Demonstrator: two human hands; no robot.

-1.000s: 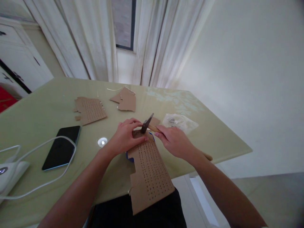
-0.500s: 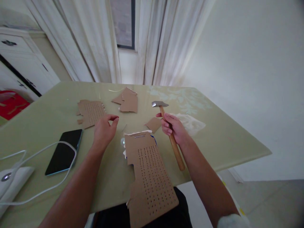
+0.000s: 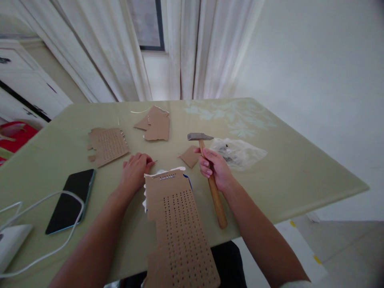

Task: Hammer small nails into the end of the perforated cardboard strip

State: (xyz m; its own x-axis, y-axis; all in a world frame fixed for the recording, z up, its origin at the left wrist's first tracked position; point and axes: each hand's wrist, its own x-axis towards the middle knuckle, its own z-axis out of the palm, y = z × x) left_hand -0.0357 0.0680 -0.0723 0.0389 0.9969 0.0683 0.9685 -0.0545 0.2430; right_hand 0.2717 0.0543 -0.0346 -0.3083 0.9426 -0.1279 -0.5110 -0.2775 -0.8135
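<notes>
Lighting: soft, even daylight, moderately bright, entering through the sheer curtains point(image 3: 183, 48) and the window point(image 3: 147, 24) at the top centre. Shadows: faint and diffuse under both forearms and the hammer point(image 3: 207, 172). Glare: mild sheen on the glossy green table point(image 3: 285, 168); pale reflection on the phone point(image 3: 70, 200) screen. Sharpness: centre fairly crisp; perforated cardboard point(image 3: 180, 232) slightly soft at the bottom edge. Distortion: strong wide-angle stretching at the corners, with darkened vignetting at the upper right.
</notes>
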